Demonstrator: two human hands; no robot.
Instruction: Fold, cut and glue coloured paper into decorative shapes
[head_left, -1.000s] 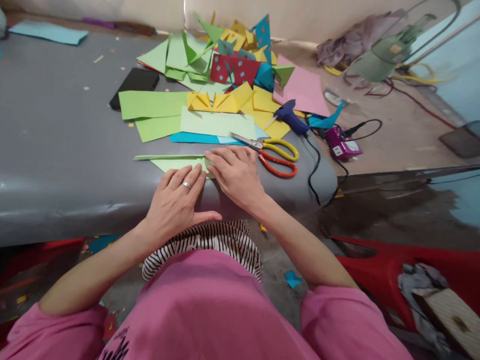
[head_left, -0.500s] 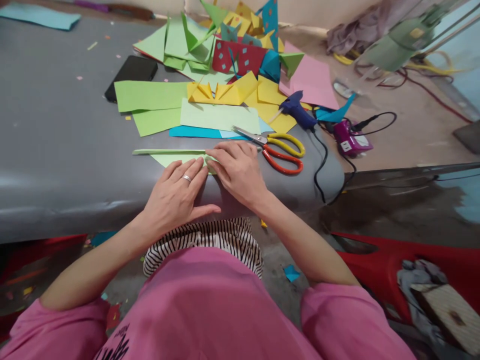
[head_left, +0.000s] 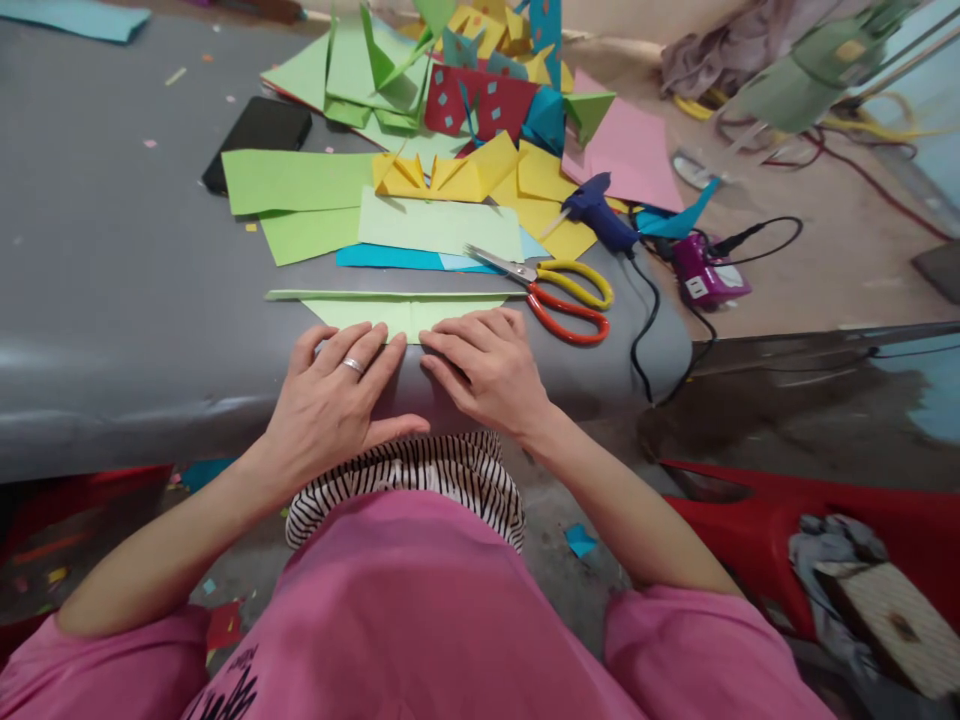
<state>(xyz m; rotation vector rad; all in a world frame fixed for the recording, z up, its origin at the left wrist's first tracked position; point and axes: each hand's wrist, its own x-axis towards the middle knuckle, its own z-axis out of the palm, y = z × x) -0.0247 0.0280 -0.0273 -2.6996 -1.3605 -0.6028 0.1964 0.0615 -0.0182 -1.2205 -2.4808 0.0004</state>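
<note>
A folded pale green paper (head_left: 409,312) lies flat near the table's front edge, with a long narrow strip along its far side and a crease down its middle. My left hand (head_left: 330,385), a ring on one finger, rests with fingers stretched over the paper's near left part. On the near right part lie the fingertips of my right hand (head_left: 491,365), its fingers extended and thumb apart. Just beyond my right hand are scissors (head_left: 551,285) with one yellow and one red handle, touching or close to the paper's right end.
Behind are green sheets (head_left: 300,185), folded yellow paper (head_left: 435,178) and a heap of coloured paper shapes (head_left: 480,105). A blue glue gun (head_left: 600,215) trails a cord beside a purple power adapter (head_left: 709,270). A black box-like object (head_left: 259,140) lies at left.
Both hands have drawn back toward me and a little apart, uncovering the paper's middle crease and right end. The paper lies nearly in the same place.
</note>
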